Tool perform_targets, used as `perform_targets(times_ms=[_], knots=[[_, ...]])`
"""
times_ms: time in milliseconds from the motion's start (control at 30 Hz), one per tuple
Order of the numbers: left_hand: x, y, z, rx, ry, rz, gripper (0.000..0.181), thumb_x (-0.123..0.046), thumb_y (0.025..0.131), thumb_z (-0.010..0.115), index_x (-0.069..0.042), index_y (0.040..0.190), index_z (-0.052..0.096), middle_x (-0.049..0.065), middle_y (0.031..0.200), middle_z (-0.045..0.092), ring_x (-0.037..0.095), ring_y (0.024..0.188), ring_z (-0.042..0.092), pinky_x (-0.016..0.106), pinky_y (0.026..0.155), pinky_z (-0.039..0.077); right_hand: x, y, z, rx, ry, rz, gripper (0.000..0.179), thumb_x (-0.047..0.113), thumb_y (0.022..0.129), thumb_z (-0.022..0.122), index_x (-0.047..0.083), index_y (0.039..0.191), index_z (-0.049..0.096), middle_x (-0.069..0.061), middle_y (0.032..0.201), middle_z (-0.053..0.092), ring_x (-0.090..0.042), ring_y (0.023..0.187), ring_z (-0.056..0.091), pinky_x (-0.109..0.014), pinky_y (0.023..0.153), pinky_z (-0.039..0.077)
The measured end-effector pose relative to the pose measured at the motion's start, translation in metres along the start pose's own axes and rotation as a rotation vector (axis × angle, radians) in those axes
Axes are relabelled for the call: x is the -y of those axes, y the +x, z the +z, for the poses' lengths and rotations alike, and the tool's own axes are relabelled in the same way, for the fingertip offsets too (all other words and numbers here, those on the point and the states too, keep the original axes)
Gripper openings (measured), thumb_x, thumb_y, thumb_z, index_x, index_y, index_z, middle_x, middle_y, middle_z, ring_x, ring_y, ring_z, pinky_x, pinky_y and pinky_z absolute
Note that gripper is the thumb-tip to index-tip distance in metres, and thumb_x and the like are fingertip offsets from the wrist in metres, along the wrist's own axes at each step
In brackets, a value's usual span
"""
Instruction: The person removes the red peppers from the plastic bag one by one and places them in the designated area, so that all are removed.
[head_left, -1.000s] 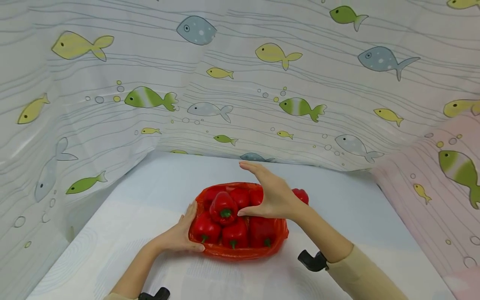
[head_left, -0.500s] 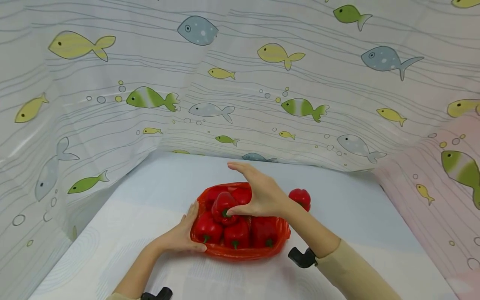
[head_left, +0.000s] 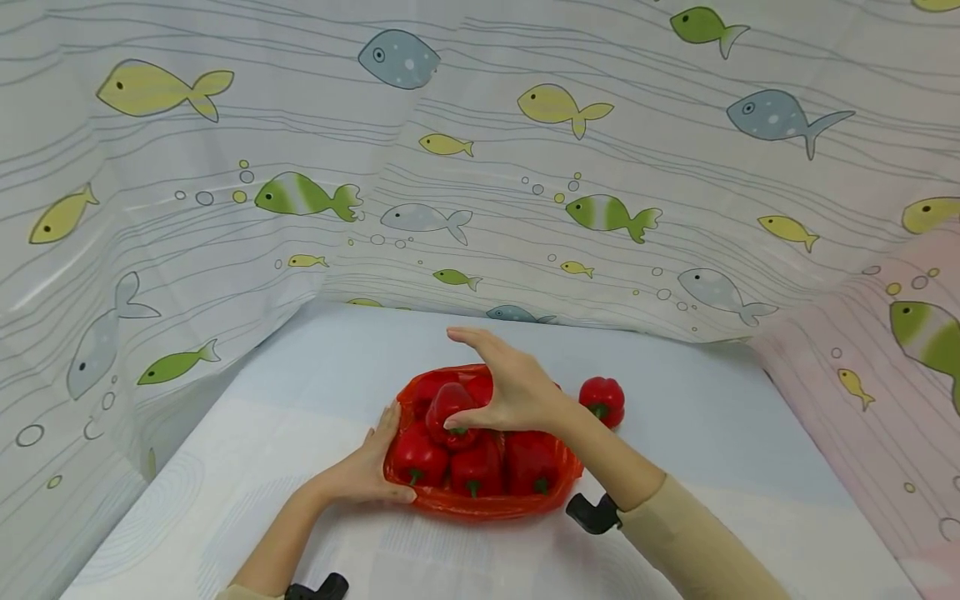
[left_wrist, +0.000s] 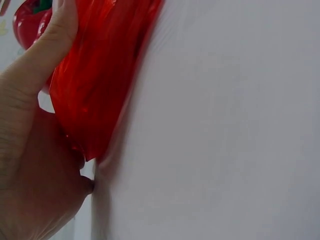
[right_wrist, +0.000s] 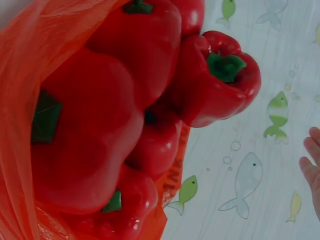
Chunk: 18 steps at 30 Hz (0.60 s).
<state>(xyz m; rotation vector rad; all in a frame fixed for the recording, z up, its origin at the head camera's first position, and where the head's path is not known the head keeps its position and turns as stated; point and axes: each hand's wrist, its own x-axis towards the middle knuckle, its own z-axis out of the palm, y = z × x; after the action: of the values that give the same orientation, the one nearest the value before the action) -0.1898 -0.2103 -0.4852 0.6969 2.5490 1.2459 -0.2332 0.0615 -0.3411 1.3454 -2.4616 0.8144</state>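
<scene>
A red-orange plastic bag [head_left: 480, 506], its mouth spread wide, holds several red bell peppers with green stems. One bell pepper [head_left: 446, 403] lies on top of the others. My left hand [head_left: 363, 471] rests against the bag's left end, thumb along the front and fingers up the side; in the left wrist view the thumb [left_wrist: 50, 47] lies on the red plastic. Over the peppers, my right hand [head_left: 517, 392] is spread wide, its thumb overlapping the top pepper in the head view. Fingertips [right_wrist: 311, 167] of that hand show at the right wrist view's edge, apart from the peppers.
A single bell pepper [head_left: 606, 396] lies on the table right of the bag, behind my right wrist. The pale table [head_left: 322, 367] backs onto a fish-print curtain [head_left: 480, 225], which also runs along both sides.
My right hand has moved left over the bag, bringing its thumb across the top pepper and uncovering the lone pepper on the right. The left hand stays against the bag.
</scene>
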Motion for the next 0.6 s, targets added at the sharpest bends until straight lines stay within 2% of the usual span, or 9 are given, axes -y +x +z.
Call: perform_targets(times_ms=[267, 467, 600], knots=[[0.002, 0.001, 0.000, 0.005, 0.011, -0.007, 0.130, -0.042, 0.072, 0.082, 0.006, 0.149, -0.011, 0.023, 0.157, -0.013, 0.042, 0.142, -0.016, 0.066, 0.109, -0.005, -0.010, 0.004, 0.011, 0.039, 0.020, 0.070, 0.095, 0.050, 0.072, 0.081, 0.014, 0.147, 0.035, 0.003, 0.147, 0.041, -0.016, 0.130, 0.044, -0.040, 0.096, 0.049], [0.001, 0.002, -0.001, 0.013, 0.006, -0.026, 0.129, -0.044, 0.072, 0.081, 0.005, 0.150, -0.011, 0.021, 0.158, -0.013, 0.040, 0.143, -0.016, 0.064, 0.110, -0.006, -0.019, 0.008, 0.025, 0.139, 0.124, 0.237, 0.087, 0.058, 0.073, 0.076, 0.019, 0.143, 0.042, 0.007, 0.139, 0.049, -0.012, 0.123, 0.049, -0.040, 0.095, 0.048], [0.001, 0.003, -0.001, 0.011, 0.007, -0.017, 0.128, -0.041, 0.072, 0.081, 0.007, 0.149, -0.010, 0.024, 0.157, -0.013, 0.043, 0.142, -0.016, 0.066, 0.108, -0.006, -0.025, 0.009, 0.034, 0.220, 0.186, 0.314, 0.083, 0.059, 0.074, 0.074, 0.016, 0.140, 0.046, 0.003, 0.133, 0.055, -0.015, 0.116, 0.054, -0.038, 0.091, 0.051]])
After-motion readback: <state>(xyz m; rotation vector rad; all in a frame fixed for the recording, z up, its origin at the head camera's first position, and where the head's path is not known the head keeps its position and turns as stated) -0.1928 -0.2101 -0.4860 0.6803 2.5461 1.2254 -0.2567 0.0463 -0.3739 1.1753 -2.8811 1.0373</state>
